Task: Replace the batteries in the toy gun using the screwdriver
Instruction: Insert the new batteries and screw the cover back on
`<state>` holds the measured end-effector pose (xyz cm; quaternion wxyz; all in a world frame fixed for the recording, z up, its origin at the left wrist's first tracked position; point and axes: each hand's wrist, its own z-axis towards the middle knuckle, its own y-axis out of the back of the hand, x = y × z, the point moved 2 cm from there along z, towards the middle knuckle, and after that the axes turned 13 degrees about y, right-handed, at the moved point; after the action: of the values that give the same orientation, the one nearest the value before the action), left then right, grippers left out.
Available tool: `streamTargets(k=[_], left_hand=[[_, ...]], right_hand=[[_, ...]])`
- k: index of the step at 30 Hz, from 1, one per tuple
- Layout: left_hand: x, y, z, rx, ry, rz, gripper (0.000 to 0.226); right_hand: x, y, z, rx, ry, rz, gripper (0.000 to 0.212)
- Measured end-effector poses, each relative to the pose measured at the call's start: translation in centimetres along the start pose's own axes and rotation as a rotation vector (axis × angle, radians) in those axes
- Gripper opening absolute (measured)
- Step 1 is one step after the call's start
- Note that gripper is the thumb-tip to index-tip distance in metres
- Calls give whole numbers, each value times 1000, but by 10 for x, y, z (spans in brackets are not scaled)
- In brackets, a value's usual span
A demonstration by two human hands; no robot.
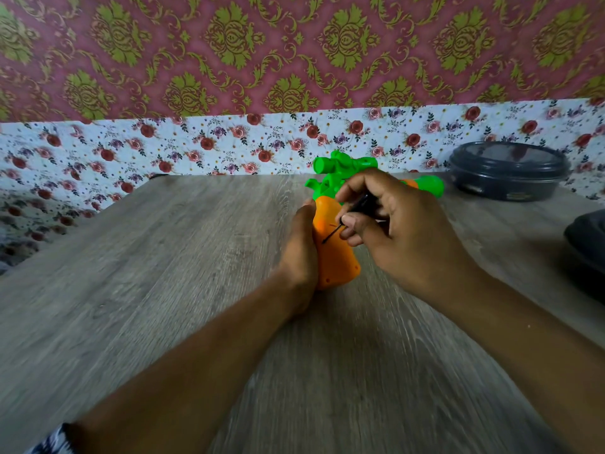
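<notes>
So the toy gun [335, 257] is lying on the grey wood-grain surface [163, 290], a bit right of centre and toward the far edge, with its orange grip pointing back at the camera and the green top parts and barrel end pointing away toward the wall. The left hand [299, 253] is wrapped against the left side of the orange grip, fingers mostly hidden behind it, so it's holding the gun steady there. The right hand [389, 224] has its fingers curled around a small black screwdriver [352, 216], pinching it close to the shaft, and the thin tip is angled down and left onto the face of the orange grip. Can't tell if it's actually seated in a screw, it's too small and a little blurry. A couple of small dark dots show lower on the grip near its base. Off at the far right of the surface there's a dark round container with a lid [509, 170], well apart from the gun, and another dark object [586, 247] is cut off at the right edge. Behind everything is a floral white wall strip [196, 145] under red and gold patterned wallpaper [229, 54].
</notes>
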<state>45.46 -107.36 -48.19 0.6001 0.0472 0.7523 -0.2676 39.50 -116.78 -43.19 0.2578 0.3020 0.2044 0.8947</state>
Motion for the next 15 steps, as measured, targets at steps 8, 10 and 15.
streamTargets(k=[8, 10, 15], left_hand=[[3, -1, 0, 27, -5, 65, 53], [3, -1, -1, 3, 10, 71, 53], [2, -1, -3, 12, 10, 106, 54]], right_hand=[[5, 2, -1, 39, 124, -423, 24], [4, 0, -1, 89, 128, -480, 25], [2, 1, 0, 190, 81, -298, 10]])
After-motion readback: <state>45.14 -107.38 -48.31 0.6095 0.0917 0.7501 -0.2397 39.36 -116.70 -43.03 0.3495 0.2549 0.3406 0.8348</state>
